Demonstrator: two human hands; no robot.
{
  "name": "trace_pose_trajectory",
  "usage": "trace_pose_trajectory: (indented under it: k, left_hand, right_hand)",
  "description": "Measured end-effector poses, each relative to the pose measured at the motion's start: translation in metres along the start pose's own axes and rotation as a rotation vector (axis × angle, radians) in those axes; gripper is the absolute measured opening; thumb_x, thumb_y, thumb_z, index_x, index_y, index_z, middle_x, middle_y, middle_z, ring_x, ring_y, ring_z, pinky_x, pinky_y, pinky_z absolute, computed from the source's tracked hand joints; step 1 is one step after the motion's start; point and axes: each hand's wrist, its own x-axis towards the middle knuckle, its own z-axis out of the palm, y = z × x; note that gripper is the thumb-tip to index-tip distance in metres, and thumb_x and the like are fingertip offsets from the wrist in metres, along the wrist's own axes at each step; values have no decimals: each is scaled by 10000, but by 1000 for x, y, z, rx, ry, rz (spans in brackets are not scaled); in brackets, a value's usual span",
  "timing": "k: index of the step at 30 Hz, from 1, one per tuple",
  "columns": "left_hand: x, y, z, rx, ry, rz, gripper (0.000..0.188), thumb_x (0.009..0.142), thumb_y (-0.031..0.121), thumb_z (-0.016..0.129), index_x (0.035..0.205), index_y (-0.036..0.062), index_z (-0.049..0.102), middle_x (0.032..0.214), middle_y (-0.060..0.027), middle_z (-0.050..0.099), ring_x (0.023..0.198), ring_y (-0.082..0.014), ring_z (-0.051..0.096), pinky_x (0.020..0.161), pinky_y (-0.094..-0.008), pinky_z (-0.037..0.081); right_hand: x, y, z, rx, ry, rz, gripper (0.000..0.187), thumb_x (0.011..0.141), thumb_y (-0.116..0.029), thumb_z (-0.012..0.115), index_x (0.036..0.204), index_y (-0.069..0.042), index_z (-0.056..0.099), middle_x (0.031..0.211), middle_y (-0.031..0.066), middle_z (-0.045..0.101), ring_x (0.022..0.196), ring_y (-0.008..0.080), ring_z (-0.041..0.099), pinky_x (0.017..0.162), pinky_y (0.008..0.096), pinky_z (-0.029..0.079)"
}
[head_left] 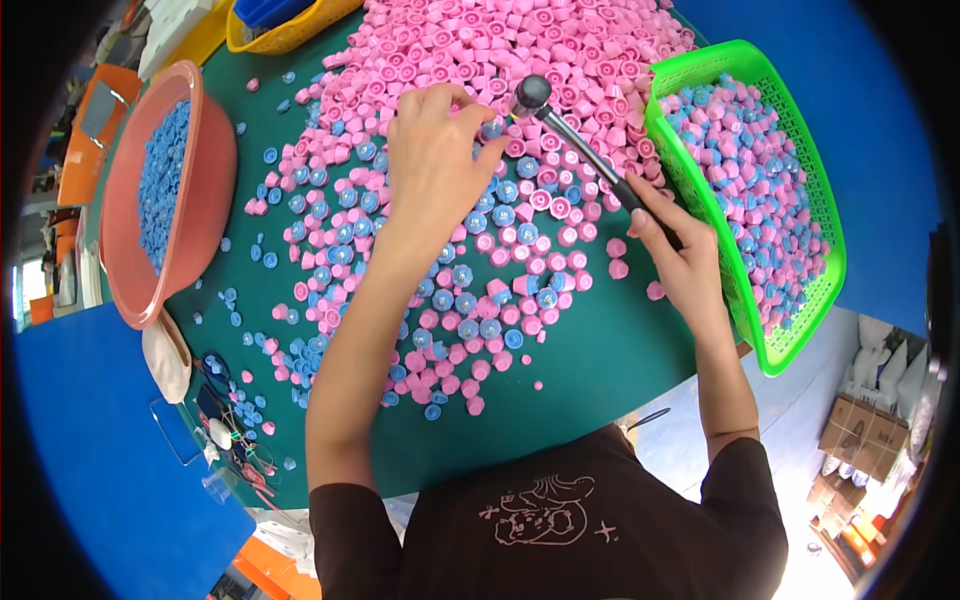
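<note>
My left hand (435, 160) reaches over scattered pieces, thumb and forefinger curled round a small blue plastic cap (491, 130). In my right hand (680, 250) is a hammer (590, 155) with a black grip, a metal shaft and a dark round head. The hammer's head hangs just to the right of the blue cap, apart from it. Beneath both hands lie many pink plastic cups (440, 375), several topped with blue caps (465, 303). What the remaining fingers of my left hand touch is hidden.
A big heap of pink cups (520, 40) fills the far side of the green tabletop (600, 370). At right stands a green basket (790, 100) of pink-and-blue pieces; at left, a salmon-pink basin (215, 150) of blue caps. Eyeglasses and small items (235, 430) lie near the left edge.
</note>
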Motion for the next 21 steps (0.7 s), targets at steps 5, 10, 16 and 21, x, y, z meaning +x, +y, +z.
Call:
trace_pose_trajectory:
  k: [5, 10, 16, 21]
  left_hand:
    - [7, -6, 21, 90, -87, 3, 238, 677, 216, 799, 870, 100, 724, 1041, -34, 586, 1049, -283, 492, 846, -423, 419]
    - [12, -14, 13, -13, -49, 58, 230, 660, 199, 808, 839, 84, 721, 1020, -35, 592, 1036, -282, 489, 859, -434, 412]
    - [12, -16, 11, 29, -125, 99, 202, 674, 200, 796, 837, 101, 729, 1096, -17, 599, 1092, -300, 476, 893, -438, 399]
    - [14, -16, 16, 87, -146, 94, 221, 678, 225, 788, 847, 97, 728, 1127, -9, 590, 1135, -306, 468, 895, -463, 391]
  right_hand:
    - [-1, 12, -3, 12, -6, -23, 363, 933, -119, 615, 1289, -55, 598, 968, 38, 680, 749, 66, 550, 670, 214, 446]
    - [3, 13, -10, -15, -24, -49, 368, 920, -93, 622, 1281, -28, 594, 1070, 85, 701, 838, 92, 603, 777, 243, 486]
    - [9, 10, -9, 25, -50, 19, 366, 913, -75, 623, 1273, -19, 596, 1101, 93, 697, 903, 97, 610, 828, 249, 484]
    - [9, 11, -6, 20, -30, -21, 365, 910, -70, 623, 1270, -13, 597, 1093, 105, 698, 959, 121, 626, 864, 270, 480]
